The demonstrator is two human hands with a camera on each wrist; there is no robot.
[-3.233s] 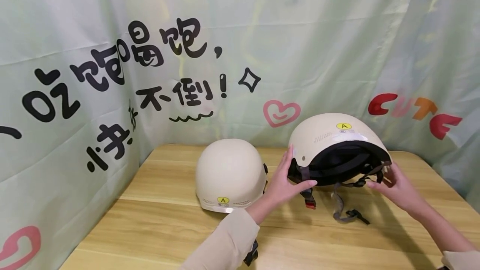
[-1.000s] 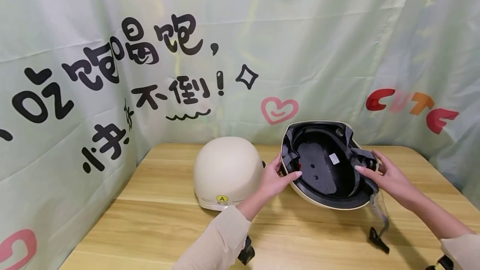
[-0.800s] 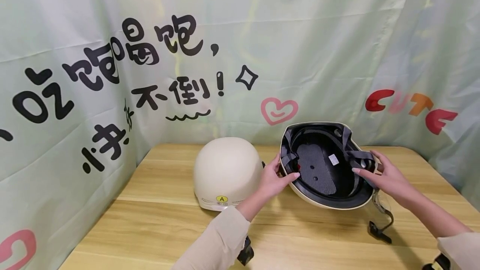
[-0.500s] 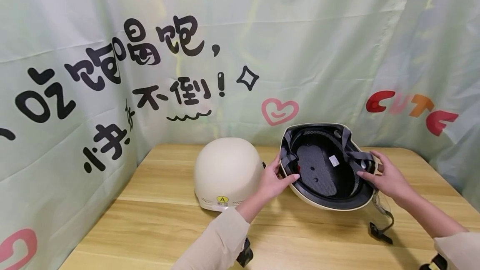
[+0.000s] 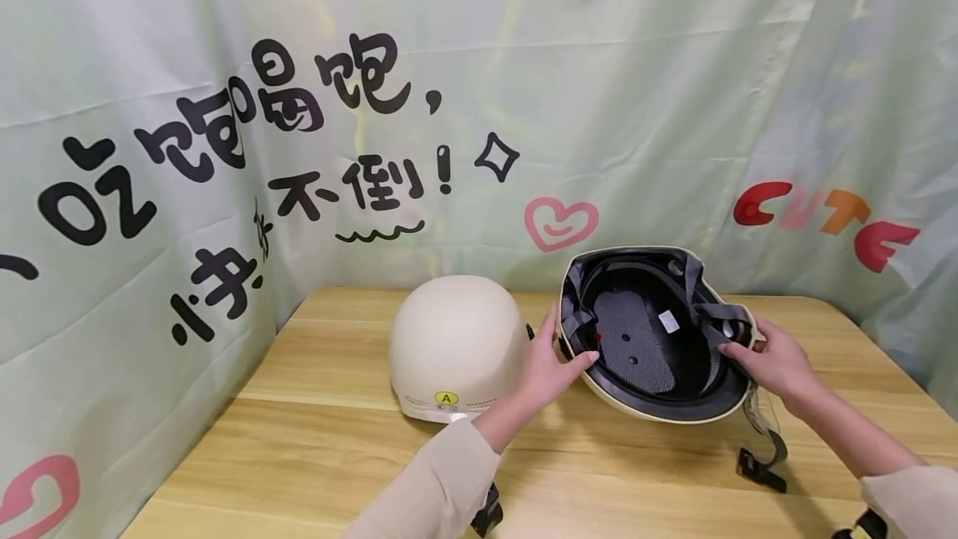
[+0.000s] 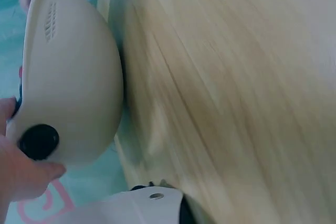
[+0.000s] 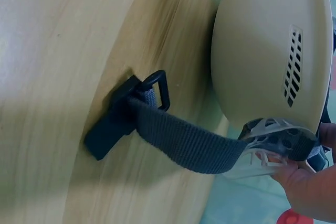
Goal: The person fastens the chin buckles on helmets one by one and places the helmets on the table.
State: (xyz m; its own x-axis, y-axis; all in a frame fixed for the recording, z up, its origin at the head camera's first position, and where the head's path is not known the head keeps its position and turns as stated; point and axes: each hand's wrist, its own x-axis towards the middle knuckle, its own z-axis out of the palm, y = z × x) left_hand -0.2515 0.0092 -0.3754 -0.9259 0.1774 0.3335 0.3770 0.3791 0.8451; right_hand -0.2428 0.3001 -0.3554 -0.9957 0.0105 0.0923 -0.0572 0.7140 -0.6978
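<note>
A cream helmet (image 5: 669, 406) is tipped with its black padded inside (image 5: 636, 331) facing me. My left hand (image 5: 546, 368) grips its left rim, thumb over the edge and fingers behind the shell. On the right rim my right hand (image 5: 774, 360) holds on beside the grey strap (image 5: 722, 312). In the right wrist view, a strap (image 7: 194, 145) loops down to a black buckle (image 7: 113, 121) on the table. A round black knob (image 6: 39, 141) shows on the shell by my left hand in the left wrist view.
A second cream helmet (image 5: 456, 339) stands shell up on the wooden table (image 5: 322, 406), left of the held one and partly behind my left forearm. A printed cloth (image 5: 644, 106) hangs behind the table. Dark wrist devices (image 5: 488, 510) are strapped below the sleeves.
The held helmet was shell upward earlier and has been tipped over, so its inside now faces me. Over the last second it stays nearly still; the right hand shifts slightly on the rim.
</note>
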